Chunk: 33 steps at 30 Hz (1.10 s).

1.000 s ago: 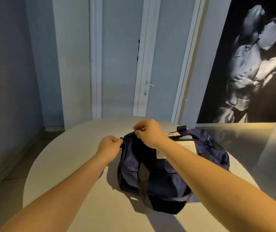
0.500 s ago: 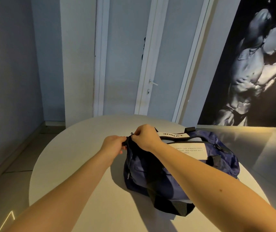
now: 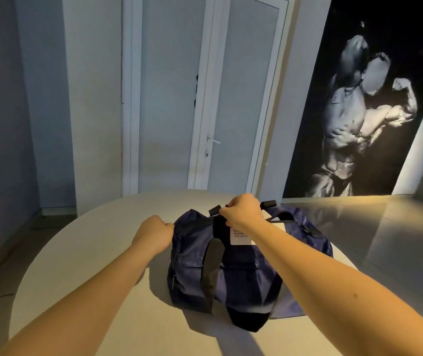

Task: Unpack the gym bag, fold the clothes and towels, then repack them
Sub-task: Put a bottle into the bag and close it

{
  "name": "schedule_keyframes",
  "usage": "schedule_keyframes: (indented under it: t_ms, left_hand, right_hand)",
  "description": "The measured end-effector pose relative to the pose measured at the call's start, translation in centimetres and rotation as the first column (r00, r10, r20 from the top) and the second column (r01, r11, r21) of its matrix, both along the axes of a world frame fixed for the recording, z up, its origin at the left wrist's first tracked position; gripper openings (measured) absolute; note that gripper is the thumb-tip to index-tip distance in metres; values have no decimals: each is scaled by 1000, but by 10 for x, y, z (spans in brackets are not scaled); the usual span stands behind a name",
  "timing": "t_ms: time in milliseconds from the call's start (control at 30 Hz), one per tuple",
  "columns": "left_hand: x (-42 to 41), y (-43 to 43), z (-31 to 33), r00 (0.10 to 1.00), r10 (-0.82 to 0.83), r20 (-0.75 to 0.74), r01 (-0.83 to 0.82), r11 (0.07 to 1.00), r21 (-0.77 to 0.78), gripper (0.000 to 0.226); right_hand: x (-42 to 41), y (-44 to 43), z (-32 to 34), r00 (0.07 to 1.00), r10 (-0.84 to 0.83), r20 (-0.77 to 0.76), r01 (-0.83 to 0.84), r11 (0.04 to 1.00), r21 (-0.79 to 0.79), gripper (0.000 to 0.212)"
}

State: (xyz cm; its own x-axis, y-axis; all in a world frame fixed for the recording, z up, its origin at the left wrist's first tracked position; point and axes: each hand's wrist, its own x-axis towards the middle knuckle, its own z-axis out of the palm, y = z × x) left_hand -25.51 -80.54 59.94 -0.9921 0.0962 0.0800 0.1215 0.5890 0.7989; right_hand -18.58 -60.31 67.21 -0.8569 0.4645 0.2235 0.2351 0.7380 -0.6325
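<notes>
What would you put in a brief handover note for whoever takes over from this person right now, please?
Left hand: curled on the left end of the gym bag, bracing it.
Right hand: pinching the bag's top edge, likely to unzip it; what it pinches is hidden.
Things: the navy bag lies on the round table; no clothes or towels in view.
Done: nothing unpacked.
Left: open the bag, take everything out, fold it, repack.
</notes>
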Motion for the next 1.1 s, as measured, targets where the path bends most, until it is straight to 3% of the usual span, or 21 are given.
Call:
schedule_keyframes:
  t_ms: [67, 100, 133, 200, 300, 533, 700, 800, 900, 1000, 1100]
  left_hand:
    - [7, 12, 8, 982, 26, -185, -45, 994, -102, 8]
    - [11, 21, 12, 953, 12, -302, -40, 995, -89, 16]
    - [17, 30, 18, 918, -55, -394, 31, 997, -68, 23]
    - [27, 47, 25, 846, -251, -470, 191, 966, -172, 24]
    - [30, 60, 20, 827, -364, -429, 225, 913, -341, 25]
    - [27, 55, 13, 848, -243, -472, 127, 956, -263, 13]
    - [24, 54, 10, 870, -232, -435, 107, 950, -293, 12]
    - [36, 81, 26, 839, -282, -465, 206, 956, -208, 21]
    - [47, 120, 38, 806, -409, -428, 310, 908, -283, 31]
    - [49, 137, 37, 808, -387, -444, 254, 909, -330, 17]
    - [46, 137, 32, 794, -369, -483, 160, 894, -419, 26]
  right_hand:
    - [4, 4, -1, 1000, 4, -9, -4, 1000, -11, 14]
    - [4, 4, -1, 1000, 16, -9, -16, 1000, -24, 13]
    - [5, 3, 0, 1000, 29, -11, -29, 999, -41, 13]
    - [6, 4, 3, 999, 46, -19, -47, 997, -63, 11]
    - [8, 6, 8, 999, 51, -16, -52, 997, -59, 10]
    - [15, 27, 11, 1000, -7, 27, 5, 999, 52, 8]
    - [29, 70, 14, 998, -68, 0, 68, 997, -27, 8]
    - [33, 81, 10, 998, -38, -47, 36, 998, -48, 12]
    - [35, 80, 11, 998, -15, -68, 12, 999, -46, 13]
    - [36, 93, 14, 997, -56, -57, 51, 995, -81, 13]
    - [46, 126, 14, 982, -173, -78, 158, 974, -165, 15]
